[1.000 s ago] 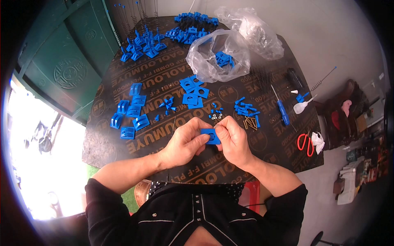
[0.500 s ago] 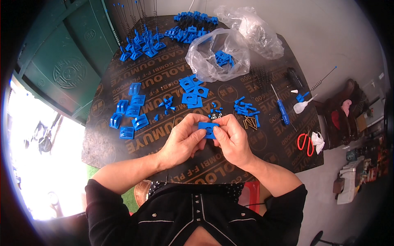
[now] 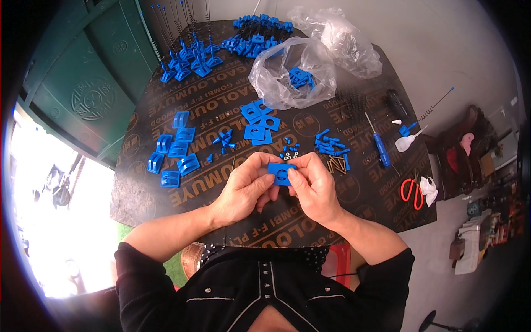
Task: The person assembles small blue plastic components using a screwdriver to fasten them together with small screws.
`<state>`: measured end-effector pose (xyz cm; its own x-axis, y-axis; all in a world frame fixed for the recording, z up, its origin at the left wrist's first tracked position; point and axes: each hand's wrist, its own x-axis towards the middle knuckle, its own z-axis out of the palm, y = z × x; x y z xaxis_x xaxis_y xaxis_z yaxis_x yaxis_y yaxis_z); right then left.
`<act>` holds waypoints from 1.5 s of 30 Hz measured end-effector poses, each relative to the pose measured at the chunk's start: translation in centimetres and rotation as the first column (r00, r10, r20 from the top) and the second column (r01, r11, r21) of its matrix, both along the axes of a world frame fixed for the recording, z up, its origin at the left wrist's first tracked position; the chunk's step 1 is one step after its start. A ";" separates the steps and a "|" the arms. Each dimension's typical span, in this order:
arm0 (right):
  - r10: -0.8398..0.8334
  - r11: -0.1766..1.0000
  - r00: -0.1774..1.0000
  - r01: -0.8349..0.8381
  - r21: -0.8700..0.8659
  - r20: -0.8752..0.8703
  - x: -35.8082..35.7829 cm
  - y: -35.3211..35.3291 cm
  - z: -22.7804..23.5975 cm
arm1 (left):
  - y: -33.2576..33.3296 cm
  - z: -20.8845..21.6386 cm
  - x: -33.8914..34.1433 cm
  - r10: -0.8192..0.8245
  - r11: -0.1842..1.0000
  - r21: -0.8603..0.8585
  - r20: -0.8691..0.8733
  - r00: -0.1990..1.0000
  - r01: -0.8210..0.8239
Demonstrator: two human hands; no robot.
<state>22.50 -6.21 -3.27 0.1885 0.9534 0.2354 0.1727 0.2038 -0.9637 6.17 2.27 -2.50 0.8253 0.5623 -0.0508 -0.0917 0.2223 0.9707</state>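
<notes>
Between my two hands, over the near part of the table, is a square blue plastic plate (image 3: 275,167) with a round opening in its middle. My left hand (image 3: 247,187) pinches its left edge between thumb and fingers. On the other side my right hand (image 3: 314,188) grips it, the thumb lying on its face beside the opening. Whether a second part sits behind the plate is hidden by my fingers. Just beyond my fingertips lie small white nuts (image 3: 288,155) and tiny blue caps (image 3: 290,148). Further off is a pile of flat blue plates (image 3: 255,133) with round holes.
Left: curved blue pieces (image 3: 178,149) and small blue cones (image 3: 224,138). Right: blue pegs (image 3: 329,145), long screws (image 3: 336,164), a screwdriver (image 3: 381,150), red-handled scissors (image 3: 407,191) and a glue bottle (image 3: 406,143). Behind: spring-topped blue assemblies (image 3: 193,58) and a clear plastic bag (image 3: 271,83) holding blue parts.
The blue plate has tilted a little, so more of its face and its round opening show. Both hands keep hold of it in nearly the same place.
</notes>
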 end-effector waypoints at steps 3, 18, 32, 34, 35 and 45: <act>0.000 1.000 1.000 0.000 0.002 0.009 -0.2 -0.2 0.2 | 0.0 0.1 -0.2 -0.003 1.000 -0.002 0.001 1.000 0.003; 0.006 1.000 0.998 -0.005 -0.031 0.057 -0.1 -0.5 0.1 | 0.0 0.5 -0.4 -0.022 1.000 -0.024 -0.066 0.998 0.021; 0.057 0.991 0.995 -0.066 0.112 0.083 0.3 -0.1 -0.3 | 0.8 0.7 -0.2 -0.042 0.937 -0.323 0.269 0.962 0.131; 0.050 0.990 0.989 -0.067 0.122 0.139 0.2 -0.3 0.4 | 0.8 0.8 -0.4 -0.068 0.907 -0.384 0.272 0.960 0.173; 0.039 0.990 0.981 -0.065 0.129 0.192 0.1 -0.4 0.6 | 0.8 0.7 -0.4 -0.066 0.908 -0.382 0.274 0.959 0.171; 0.074 0.980 0.972 -0.112 0.167 0.222 -0.1 -0.5 1.0 | 0.8 0.6 -0.5 -0.105 0.874 -0.433 0.275 0.956 0.221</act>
